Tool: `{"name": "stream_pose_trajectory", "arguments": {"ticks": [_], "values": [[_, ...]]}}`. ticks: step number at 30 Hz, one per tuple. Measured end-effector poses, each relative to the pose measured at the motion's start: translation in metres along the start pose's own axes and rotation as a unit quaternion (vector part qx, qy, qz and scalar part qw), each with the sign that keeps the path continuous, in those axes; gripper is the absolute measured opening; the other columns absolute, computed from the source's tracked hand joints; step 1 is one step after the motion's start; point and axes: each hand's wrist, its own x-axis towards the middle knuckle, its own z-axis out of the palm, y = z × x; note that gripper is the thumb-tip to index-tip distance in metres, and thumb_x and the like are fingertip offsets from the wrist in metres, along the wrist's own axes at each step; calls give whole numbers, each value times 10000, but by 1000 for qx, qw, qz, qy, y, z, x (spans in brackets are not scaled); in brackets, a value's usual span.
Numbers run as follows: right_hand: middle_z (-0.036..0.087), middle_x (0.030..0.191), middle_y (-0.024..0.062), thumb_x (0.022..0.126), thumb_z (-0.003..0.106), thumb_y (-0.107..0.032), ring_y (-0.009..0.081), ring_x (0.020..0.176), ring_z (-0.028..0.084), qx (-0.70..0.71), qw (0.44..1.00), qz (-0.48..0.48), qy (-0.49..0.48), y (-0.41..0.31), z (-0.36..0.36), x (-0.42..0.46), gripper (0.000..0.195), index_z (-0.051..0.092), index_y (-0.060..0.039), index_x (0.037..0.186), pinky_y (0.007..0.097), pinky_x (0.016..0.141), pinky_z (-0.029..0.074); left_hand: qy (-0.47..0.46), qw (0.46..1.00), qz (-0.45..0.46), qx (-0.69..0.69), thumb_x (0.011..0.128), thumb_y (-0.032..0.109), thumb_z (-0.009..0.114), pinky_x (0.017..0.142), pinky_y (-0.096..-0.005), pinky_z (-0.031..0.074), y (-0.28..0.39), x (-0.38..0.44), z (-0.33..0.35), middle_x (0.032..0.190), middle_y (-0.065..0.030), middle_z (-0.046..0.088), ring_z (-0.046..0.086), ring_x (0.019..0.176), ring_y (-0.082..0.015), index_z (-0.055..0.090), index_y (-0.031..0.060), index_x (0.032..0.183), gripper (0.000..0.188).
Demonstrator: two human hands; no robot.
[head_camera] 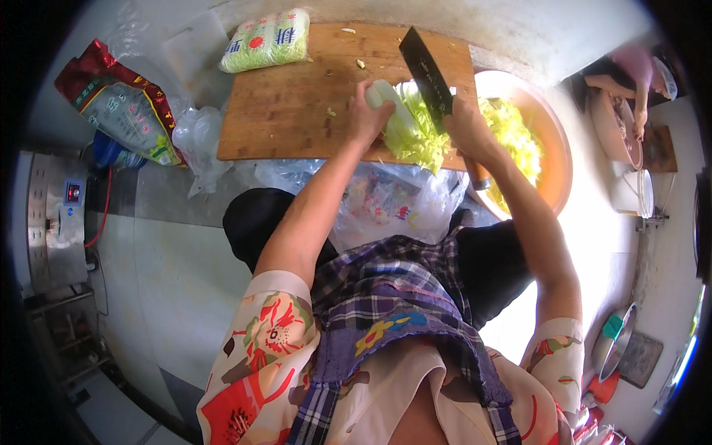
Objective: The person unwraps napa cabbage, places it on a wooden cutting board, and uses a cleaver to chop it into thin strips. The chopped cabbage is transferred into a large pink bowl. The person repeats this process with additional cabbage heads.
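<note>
A wooden cutting board [295, 111] lies before me. My left hand [369, 114] holds the pale stem part of a napa cabbage [397, 122] near the board's right side, its yellow-green leaves pointing toward the lower right. In my right hand [470, 130] is a cleaver [427, 75] with a dark, broad blade and a wooden handle. The blade is tilted over the cabbage leaves; whether its edge touches them is hidden. Shredded yellow-green cabbage [514, 144] lies in a large basin [559, 150] just right of the board.
A bagged pale-green vegetable [270, 41] lies at the board's upper left. A printed sack [125, 105] and clear plastic bags [203, 139] are farther left. A plastic bag [384, 200] lies below the board. At upper right, a person [631, 69] reaches into another basin [609, 130], near a white bucket [634, 192].
</note>
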Motion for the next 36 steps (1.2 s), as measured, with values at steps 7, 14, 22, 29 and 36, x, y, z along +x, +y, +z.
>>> {"name": "stream_pose_trajectory", "arguments": {"ticks": [7, 14, 22, 29, 36], "values": [[575, 654, 194, 775, 421, -30, 272, 517, 588, -52, 991, 7, -123, 8, 3, -18, 183, 511, 73, 897, 368, 439, 474, -37, 995, -53, -73, 674, 242, 644, 824, -415, 462, 17, -8, -3, 1146, -196, 410, 470, 1033, -327, 397, 120, 1212, 605], [581, 645, 200, 769, 411, -5, 260, 494, 591, 38, 991, 96, -91, 17, -18, -10, 172, 517, 86, 870, 367, 396, 475, -26, 999, -29, -18, 670, 254, 636, 790, -404, 486, 2, 0, -7, 1157, -193, 398, 448, 1060, -324, 397, 131, 1216, 609], [560, 650, 177, 773, 427, -32, 248, 498, 575, 0, 987, 20, -157, -1, -15, -19, 150, 489, 71, 862, 352, 410, 466, -28, 993, -73, -89, 650, 249, 643, 875, -400, 413, 20, -8, -6, 1148, -202, 426, 453, 1066, -322, 401, 83, 1201, 624], [574, 661, 206, 793, 402, -36, 284, 530, 591, -70, 996, -21, -53, 21, 0, -14, 153, 479, 76, 862, 385, 456, 480, -8, 999, -23, -25, 650, 236, 643, 877, -403, 409, 9, 0, 0, 1137, -218, 442, 492, 1013, -339, 395, 60, 1181, 612], [577, 726, 279, 780, 421, -40, 383, 691, 596, -59, 996, -56, -40, -38, -30, -31, 156, 503, 77, 843, 455, 644, 473, -38, 991, -89, -93, 670, 159, 654, 390, -315, 509, 46, -17, -6, 1053, -155, 458, 572, 822, -239, 327, 56, 1142, 584]]}}
